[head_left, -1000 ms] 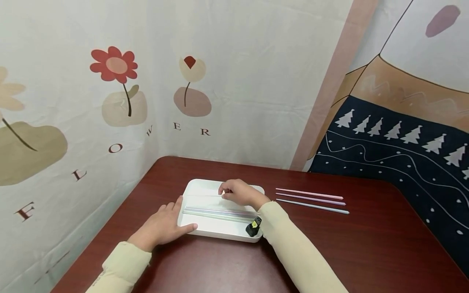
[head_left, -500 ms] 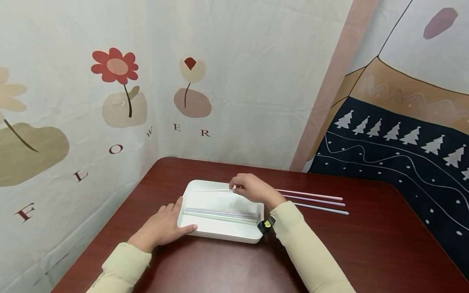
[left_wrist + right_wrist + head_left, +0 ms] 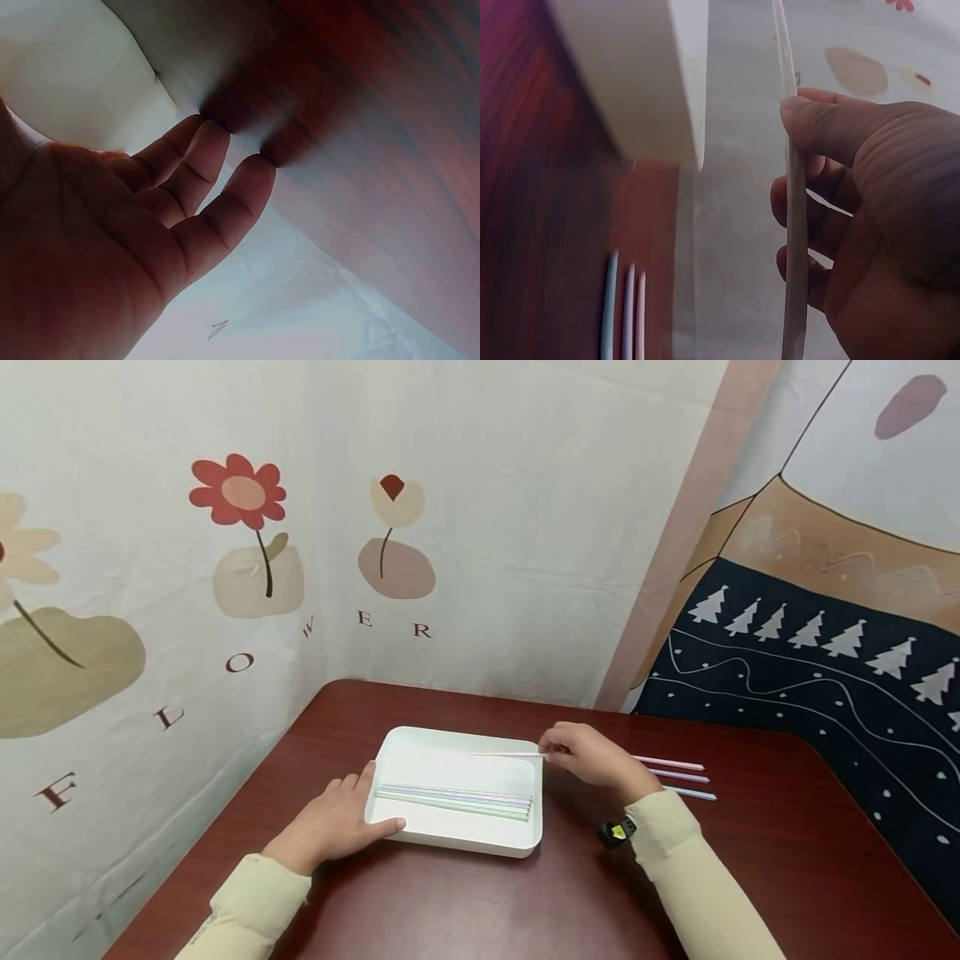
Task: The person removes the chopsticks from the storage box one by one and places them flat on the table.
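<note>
My right hand (image 3: 588, 756) pinches a thin white straw-like stick (image 3: 498, 754) between thumb and fingers at the right rim of a white rectangular tray (image 3: 457, 841). In the right wrist view the stick (image 3: 796, 247) runs lengthwise along the fingers. The stick's far part reaches over the tray, pale against it. My left hand (image 3: 335, 822) rests at the tray's left end, fingers spread and thumb over the front rim. The left wrist view shows the left hand's fingertips (image 3: 251, 176) on the table. Several pastel sticks (image 3: 453, 802) lie side by side in the tray.
Right of the tray, pink, purple and blue sticks (image 3: 690, 793) lie on the dark red table (image 3: 465, 910), partly behind the right hand. A printed cloth (image 3: 510, 527) hangs behind the table. A small black device (image 3: 615, 833) is at the right wrist.
My right hand has moved from above the tray rightward to its right rim, carrying the white stick along. The left hand and tray have stayed in place.
</note>
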A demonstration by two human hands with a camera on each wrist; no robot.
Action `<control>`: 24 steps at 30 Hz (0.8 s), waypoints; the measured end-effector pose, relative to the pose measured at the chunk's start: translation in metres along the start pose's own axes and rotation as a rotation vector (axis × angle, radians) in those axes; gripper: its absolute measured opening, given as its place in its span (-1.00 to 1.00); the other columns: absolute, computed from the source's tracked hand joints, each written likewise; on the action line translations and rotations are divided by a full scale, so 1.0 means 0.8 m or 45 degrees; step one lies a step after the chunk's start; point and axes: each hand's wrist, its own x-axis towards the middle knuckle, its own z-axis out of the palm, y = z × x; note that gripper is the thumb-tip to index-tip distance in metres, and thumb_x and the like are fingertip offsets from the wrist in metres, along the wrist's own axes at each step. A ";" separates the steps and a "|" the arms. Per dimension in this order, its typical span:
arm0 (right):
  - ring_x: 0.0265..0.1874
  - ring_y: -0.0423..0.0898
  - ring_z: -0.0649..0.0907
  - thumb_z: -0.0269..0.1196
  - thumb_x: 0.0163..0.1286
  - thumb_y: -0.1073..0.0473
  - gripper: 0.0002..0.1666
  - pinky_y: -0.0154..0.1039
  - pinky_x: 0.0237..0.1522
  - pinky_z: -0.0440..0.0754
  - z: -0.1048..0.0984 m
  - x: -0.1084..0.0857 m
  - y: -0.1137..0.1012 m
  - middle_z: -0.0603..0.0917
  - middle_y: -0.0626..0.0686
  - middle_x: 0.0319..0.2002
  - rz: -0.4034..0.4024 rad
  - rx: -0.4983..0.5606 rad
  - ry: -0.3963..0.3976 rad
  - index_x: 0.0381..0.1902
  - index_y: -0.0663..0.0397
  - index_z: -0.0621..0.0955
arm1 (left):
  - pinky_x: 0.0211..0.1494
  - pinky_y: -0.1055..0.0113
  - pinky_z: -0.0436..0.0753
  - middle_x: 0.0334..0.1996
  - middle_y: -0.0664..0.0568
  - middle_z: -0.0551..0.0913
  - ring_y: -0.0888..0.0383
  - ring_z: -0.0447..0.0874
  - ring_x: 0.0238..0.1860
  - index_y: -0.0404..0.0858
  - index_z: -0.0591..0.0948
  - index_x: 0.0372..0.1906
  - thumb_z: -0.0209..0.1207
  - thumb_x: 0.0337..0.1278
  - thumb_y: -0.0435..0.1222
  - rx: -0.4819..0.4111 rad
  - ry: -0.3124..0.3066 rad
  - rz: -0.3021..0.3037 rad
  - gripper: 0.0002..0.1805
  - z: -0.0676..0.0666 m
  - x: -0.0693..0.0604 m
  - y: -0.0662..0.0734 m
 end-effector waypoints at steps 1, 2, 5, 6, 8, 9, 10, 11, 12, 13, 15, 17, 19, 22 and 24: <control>-0.31 -0.20 0.54 0.28 0.38 0.31 -0.84 -0.23 -0.20 0.58 -0.002 -0.006 0.004 0.59 -0.17 -0.27 0.008 -0.001 0.007 -0.14 -0.01 0.70 | 0.14 -0.16 0.48 0.23 -0.42 0.42 -0.35 0.38 0.22 -0.51 0.10 0.48 0.10 -0.04 0.49 0.000 0.001 0.000 0.32 -0.001 0.000 0.000; -0.31 -0.21 0.54 0.29 0.38 0.30 -0.85 -0.23 -0.20 0.58 -0.005 -0.013 0.008 0.59 -0.18 -0.27 0.016 -0.004 0.013 -0.15 -0.02 0.70 | 0.14 -0.16 0.47 0.23 -0.42 0.42 -0.35 0.38 0.22 -0.51 0.10 0.48 0.10 -0.04 0.49 0.001 0.002 0.001 0.32 -0.001 0.000 0.001; -0.29 -0.21 0.54 0.29 0.38 0.30 -0.85 -0.22 -0.18 0.58 -0.011 -0.031 0.021 0.60 -0.19 -0.26 0.030 -0.003 0.031 -0.16 -0.04 0.70 | 0.14 -0.16 0.47 0.22 -0.42 0.43 -0.35 0.39 0.21 -0.51 0.11 0.48 0.11 -0.04 0.48 -0.002 0.012 0.007 0.31 -0.001 -0.001 0.001; -0.30 -0.21 0.53 0.29 0.38 0.30 -0.86 -0.21 -0.19 0.58 -0.013 -0.038 0.025 0.60 -0.18 -0.26 0.034 0.002 0.039 -0.17 -0.04 0.70 | 0.14 -0.16 0.47 0.22 -0.43 0.43 -0.36 0.40 0.20 -0.52 0.11 0.47 0.12 -0.03 0.47 0.000 0.015 0.011 0.30 -0.001 -0.001 0.001; -0.30 -0.21 0.53 0.28 0.38 0.31 -0.85 -0.21 -0.19 0.58 -0.016 -0.051 0.033 0.60 -0.19 -0.27 0.051 0.008 0.051 -0.18 -0.04 0.70 | 0.14 -0.17 0.46 0.22 -0.44 0.42 -0.36 0.40 0.20 -0.53 0.12 0.47 0.11 -0.03 0.47 0.002 0.015 0.013 0.30 -0.001 -0.001 0.001; -0.30 -0.21 0.53 0.28 0.38 0.32 -0.85 -0.21 -0.20 0.58 -0.017 -0.057 0.037 0.60 -0.19 -0.27 0.058 0.013 0.058 -0.18 -0.03 0.70 | 0.14 -0.17 0.46 0.23 -0.43 0.42 -0.36 0.40 0.20 -0.53 0.12 0.47 0.11 -0.03 0.47 0.003 0.016 0.014 0.30 -0.001 -0.001 0.002; -0.31 -0.22 0.52 0.28 0.38 0.33 -0.84 -0.21 -0.20 0.57 -0.019 -0.064 0.041 0.59 -0.20 -0.27 0.067 0.013 0.063 -0.18 -0.04 0.70 | 0.14 -0.17 0.46 0.24 -0.42 0.41 -0.35 0.40 0.21 -0.53 0.12 0.47 0.11 -0.02 0.47 0.006 0.015 0.013 0.30 -0.001 -0.001 0.002; -0.31 -0.22 0.52 0.28 0.38 0.33 -0.84 -0.21 -0.20 0.57 -0.020 -0.070 0.045 0.59 -0.19 -0.28 0.073 0.008 0.065 -0.18 -0.04 0.69 | 0.15 -0.16 0.46 0.25 -0.41 0.41 -0.34 0.40 0.21 -0.53 0.12 0.47 0.10 -0.02 0.48 0.009 0.014 0.010 0.30 0.000 -0.001 0.002; -0.31 -0.21 0.52 0.28 0.38 0.34 -0.84 -0.20 -0.20 0.57 -0.021 -0.075 0.048 0.59 -0.19 -0.28 0.079 0.004 0.067 -0.18 -0.03 0.69 | 0.14 -0.17 0.46 0.25 -0.41 0.41 -0.34 0.40 0.20 -0.54 0.13 0.47 0.11 -0.02 0.47 0.009 0.017 0.014 0.30 -0.001 -0.001 0.002; -0.30 -0.22 0.52 0.28 0.37 0.35 -0.83 -0.20 -0.19 0.57 -0.022 -0.080 0.052 0.59 -0.20 -0.28 0.083 -0.006 0.067 -0.18 -0.04 0.68 | 0.14 -0.16 0.46 0.25 -0.40 0.41 -0.34 0.40 0.21 -0.54 0.13 0.47 0.11 -0.02 0.47 0.009 0.018 0.014 0.30 -0.001 -0.001 0.003; -0.30 -0.22 0.52 0.28 0.37 0.35 -0.83 -0.18 -0.19 0.56 -0.024 -0.090 0.059 0.58 -0.20 -0.29 0.099 -0.017 0.064 -0.18 -0.03 0.68 | 0.13 -0.16 0.47 0.24 -0.40 0.42 -0.33 0.41 0.20 -0.53 0.13 0.46 0.12 -0.02 0.46 0.012 0.023 0.017 0.29 -0.001 -0.001 0.003; -0.30 -0.21 0.52 0.28 0.37 0.35 -0.83 -0.17 -0.19 0.56 -0.026 -0.098 0.065 0.57 -0.20 -0.30 0.120 -0.022 0.060 -0.18 -0.03 0.67 | 0.12 -0.16 0.48 0.23 -0.41 0.43 -0.34 0.42 0.19 -0.53 0.14 0.46 0.13 -0.03 0.46 0.016 0.026 0.019 0.29 -0.002 -0.002 0.004; -0.31 -0.21 0.52 0.28 0.37 0.35 -0.83 -0.17 -0.19 0.55 -0.029 -0.106 0.071 0.57 -0.19 -0.31 0.146 -0.021 0.056 -0.18 -0.04 0.67 | 0.13 -0.16 0.48 0.22 -0.43 0.43 -0.34 0.42 0.19 -0.53 0.14 0.46 0.12 -0.02 0.46 0.020 0.023 0.018 0.29 -0.003 -0.002 0.005; -0.33 -0.21 0.50 0.29 0.36 0.35 -0.82 -0.18 -0.22 0.54 -0.031 -0.117 0.079 0.56 -0.18 -0.33 0.162 -0.030 0.059 -0.21 -0.06 0.66 | 0.13 -0.17 0.47 0.25 -0.42 0.41 -0.34 0.41 0.21 -0.54 0.14 0.46 0.12 -0.02 0.46 0.017 0.013 0.014 0.29 -0.004 -0.003 0.005; -0.34 -0.22 0.50 0.29 0.35 0.35 -0.81 -0.19 -0.23 0.53 -0.031 -0.125 0.084 0.55 -0.19 -0.34 0.169 -0.044 0.061 -0.23 -0.09 0.65 | 0.13 -0.17 0.47 0.26 -0.42 0.40 -0.34 0.40 0.21 -0.55 0.14 0.46 0.12 -0.02 0.46 0.015 0.005 0.012 0.29 -0.005 -0.003 0.006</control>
